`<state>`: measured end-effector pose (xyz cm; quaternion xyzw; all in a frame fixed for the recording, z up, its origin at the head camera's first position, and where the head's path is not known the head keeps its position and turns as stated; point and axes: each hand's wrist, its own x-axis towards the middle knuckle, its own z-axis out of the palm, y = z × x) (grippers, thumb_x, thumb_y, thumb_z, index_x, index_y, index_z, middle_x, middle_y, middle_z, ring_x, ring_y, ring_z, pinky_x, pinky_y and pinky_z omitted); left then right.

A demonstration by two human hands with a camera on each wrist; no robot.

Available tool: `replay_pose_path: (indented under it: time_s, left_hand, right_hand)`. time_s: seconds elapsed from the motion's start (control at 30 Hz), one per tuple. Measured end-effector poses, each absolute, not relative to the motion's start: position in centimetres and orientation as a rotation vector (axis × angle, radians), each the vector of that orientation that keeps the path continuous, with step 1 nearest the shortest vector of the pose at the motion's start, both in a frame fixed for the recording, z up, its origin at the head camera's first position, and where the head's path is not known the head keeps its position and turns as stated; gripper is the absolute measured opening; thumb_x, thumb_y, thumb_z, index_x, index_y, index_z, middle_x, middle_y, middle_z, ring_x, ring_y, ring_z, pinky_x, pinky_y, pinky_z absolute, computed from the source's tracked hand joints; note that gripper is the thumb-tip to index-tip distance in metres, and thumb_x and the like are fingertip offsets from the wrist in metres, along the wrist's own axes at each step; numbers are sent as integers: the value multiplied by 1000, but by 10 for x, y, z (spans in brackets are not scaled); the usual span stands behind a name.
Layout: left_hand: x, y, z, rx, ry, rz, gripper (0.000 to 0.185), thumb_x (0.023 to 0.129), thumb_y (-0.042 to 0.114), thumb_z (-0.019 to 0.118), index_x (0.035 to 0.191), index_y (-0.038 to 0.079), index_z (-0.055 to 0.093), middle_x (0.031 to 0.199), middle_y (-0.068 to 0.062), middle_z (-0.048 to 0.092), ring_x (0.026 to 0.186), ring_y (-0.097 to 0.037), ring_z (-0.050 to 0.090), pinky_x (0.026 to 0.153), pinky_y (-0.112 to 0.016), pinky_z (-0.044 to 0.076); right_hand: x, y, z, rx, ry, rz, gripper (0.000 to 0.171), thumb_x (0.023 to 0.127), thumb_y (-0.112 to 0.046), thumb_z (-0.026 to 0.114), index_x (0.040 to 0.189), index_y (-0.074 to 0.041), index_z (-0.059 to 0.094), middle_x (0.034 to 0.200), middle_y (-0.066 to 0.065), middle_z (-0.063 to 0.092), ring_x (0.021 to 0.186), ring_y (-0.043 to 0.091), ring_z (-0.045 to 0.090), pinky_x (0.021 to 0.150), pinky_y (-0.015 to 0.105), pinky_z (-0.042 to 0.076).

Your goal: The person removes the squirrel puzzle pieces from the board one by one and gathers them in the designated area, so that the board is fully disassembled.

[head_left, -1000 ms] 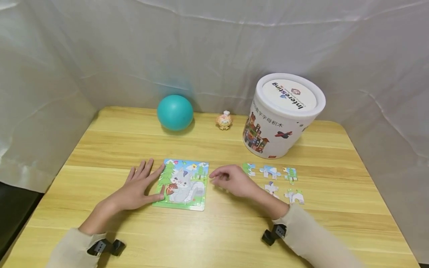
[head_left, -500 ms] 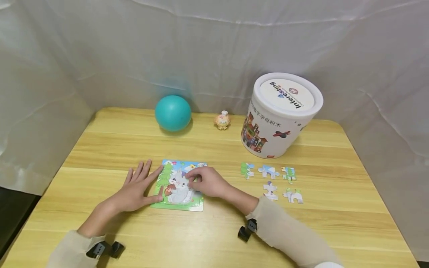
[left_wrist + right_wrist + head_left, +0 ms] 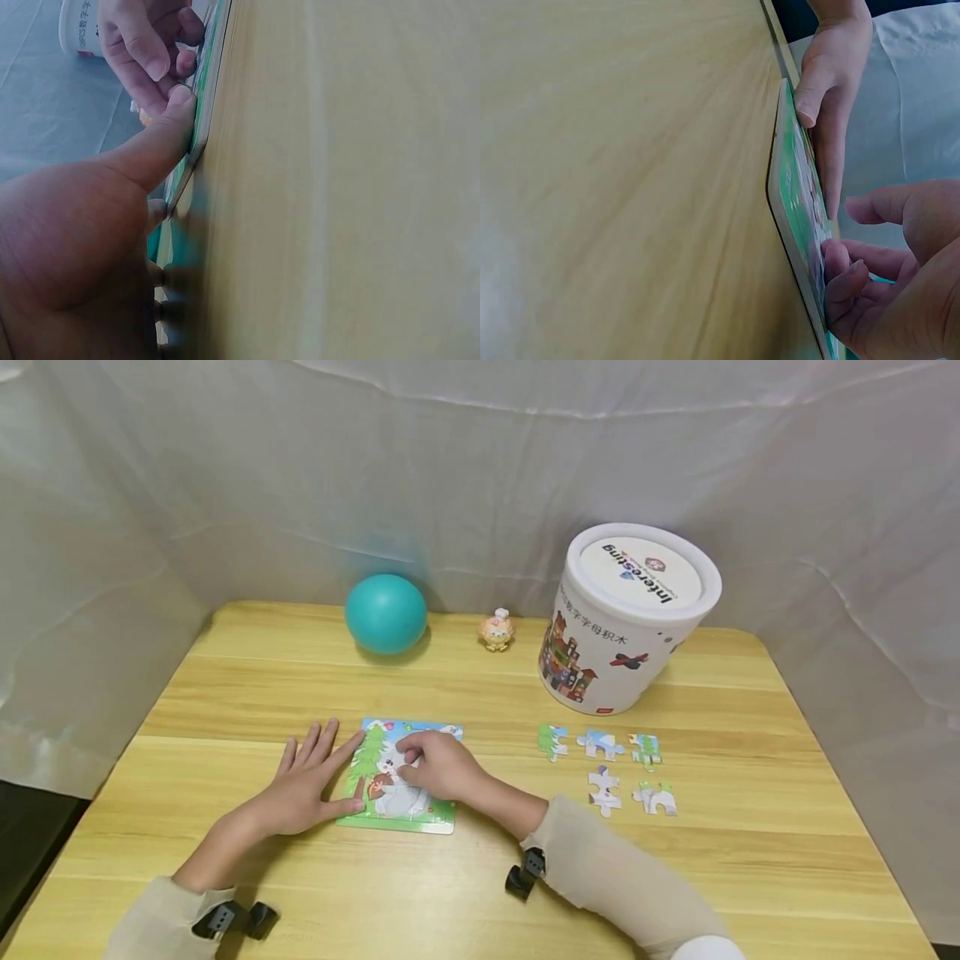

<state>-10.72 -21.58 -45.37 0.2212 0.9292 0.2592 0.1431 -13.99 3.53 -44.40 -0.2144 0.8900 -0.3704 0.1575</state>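
A square jigsaw puzzle board (image 3: 435,823) with a grey squirrel picture lies flat on the table in the head view. My left hand (image 3: 296,785) is spread at its left side, with the thumb and index finger over that edge. From the right, my right hand (image 3: 442,766) reaches over the squirrel, its finger and thumb bent with a gap between them. In the right wrist view, several curled fingers (image 3: 847,289) meet the board's surface while the thumb stands away from them. No loose piece shows in either hand. Part of the squirrel is hidden under the right hand.
Several loose jigsaw pieces (image 3: 600,745) lie in two rows right of the board. Behind them stands a large white lidded bucket (image 3: 626,627). A teal ball (image 3: 386,614) and a small orange figurine (image 3: 497,630) sit near the table's back edge.
My right hand has moved left from beside the board to over the squirrel picture. The left hand has stayed at the board's left edge, and the loose pieces have not moved.
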Motion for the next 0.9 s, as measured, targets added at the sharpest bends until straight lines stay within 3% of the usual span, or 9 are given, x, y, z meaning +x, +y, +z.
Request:
replay_pose_path:
  time_s: [0.23, 0.5, 0.9]
  left_hand:
    - [-107, -216, -454, 637, 2678, 748, 93, 94, 50, 69, 164, 14, 20, 165, -33, -6, 150, -54, -11, 113, -72, -11]
    - [-108, -216, -454, 647, 2692, 733, 93, 94, 51, 69, 164, 14, 20, 165, -33, -5, 149, -55, -10, 113, -72, -11]
    - [-106, -216, -453, 660, 2684, 760, 93, 94, 50, 70, 164, 15, 19, 165, -33, -5, 149, -55, -11, 113, -72, -11]
  right_hand:
    - [-138, 29, -447, -607, 2499, -1087, 35, 93, -13, 74, 127, -3, 71, 90, -5, 67, 65, 4, 54, 65, 19, 47]
    - [-137, 25, -446, -602, 2521, -1071, 32, 94, -18, 74, 123, -6, 74, 107, 1, 72, 87, 6, 61, 77, 21, 50]
    - [-138, 22, -447, -574, 2475, -1130, 41, 92, -11, 75, 131, -2, 68, 89, -8, 63, 58, 4, 48, 61, 18, 45]
